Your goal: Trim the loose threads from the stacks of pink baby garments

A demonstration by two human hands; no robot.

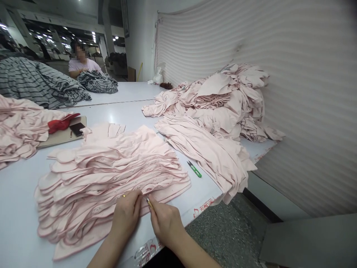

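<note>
A long white table is running through a garment workshop, with rows of ceiling lights shining far off in the hall and a pale ribbed curtain hanging along the right side above a speckled grey floor. At the far end, a seated co-worker in a pink top is bending over a heap of striped fabric. Pale pink garments are piling up against the curtain, and a looser pink pile is lying nearer, with green-handled thread snips just beside it. To the left, a red cloth and a black phone are resting on a tan board.

Directly under the person's hands, a fanned stack of pale pink snap-button garments is lying on the table. The left hand is pressing its fingers onto the stack, though whether they are gripping cloth is impossible to tell. The right hand is pinching a slim gold-coloured implement between its fingers, right at the stack's edge.
</note>
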